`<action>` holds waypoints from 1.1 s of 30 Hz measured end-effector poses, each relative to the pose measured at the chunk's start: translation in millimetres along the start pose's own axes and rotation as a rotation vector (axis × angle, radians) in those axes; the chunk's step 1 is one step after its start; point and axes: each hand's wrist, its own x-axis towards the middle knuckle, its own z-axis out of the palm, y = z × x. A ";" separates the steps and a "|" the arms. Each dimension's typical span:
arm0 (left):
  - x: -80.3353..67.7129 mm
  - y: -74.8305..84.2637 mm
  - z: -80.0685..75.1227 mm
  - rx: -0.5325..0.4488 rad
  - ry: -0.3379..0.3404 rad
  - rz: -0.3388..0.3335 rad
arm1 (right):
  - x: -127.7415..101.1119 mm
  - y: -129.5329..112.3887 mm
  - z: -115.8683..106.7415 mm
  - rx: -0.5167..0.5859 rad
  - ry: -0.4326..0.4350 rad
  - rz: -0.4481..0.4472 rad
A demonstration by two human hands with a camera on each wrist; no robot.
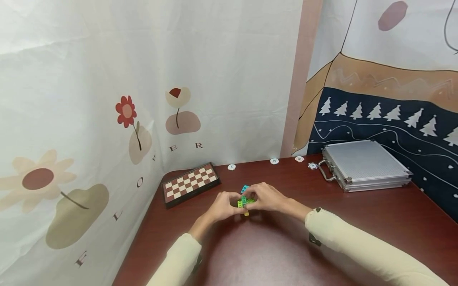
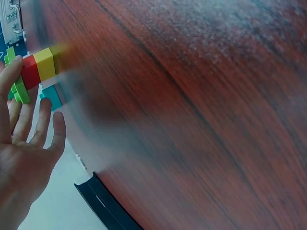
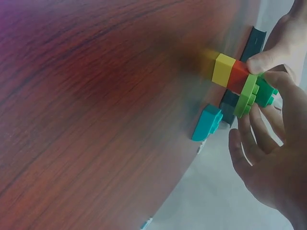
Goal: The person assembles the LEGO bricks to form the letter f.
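Observation:
A small stack of toy building bricks stands on the table between both hands. From the bottom it has a yellow brick (image 3: pixel 223 70), a red brick (image 3: pixel 238 76), a long light green brick (image 3: pixel 247 96) laid crosswise, and a green brick (image 3: pixel 265 93) on top. My left hand (image 1: pixel 222 206) pinches the stack from the left at the light green brick, its other fingers spread out. From the right, my right hand (image 1: pixel 267 196) has thumb and index finger at the green brick, partly hiding it. Apart from the stack, just beyond it, lies a blue brick (image 3: pixel 207 123).
On the left of the reddish-brown table (image 1: pixel 250 250) lies a checkered game board (image 1: pixel 189 182). Several poker chips, such as a white one (image 1: pixel 231 167), line the back edge. A silver case (image 1: pixel 366 165) lies at the back right. Printed cloth (image 1: pixel 232 79) hangs behind the table.

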 end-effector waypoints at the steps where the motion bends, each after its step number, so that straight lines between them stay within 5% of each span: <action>1: -0.2 0.1 0.1 -0.002 -0.001 -0.001 | -0.1 -0.4 0.5 -0.012 0.004 0.004; 23: -2.5 -5.6 1.9 -0.001 -0.002 0.003 | -4.8 5.0 10.8 0.007 0.035 0.009; 33: -1.9 -4.4 5.1 -0.014 -0.023 0.021 | -0.6 14.8 -6.8 0.182 0.007 -0.012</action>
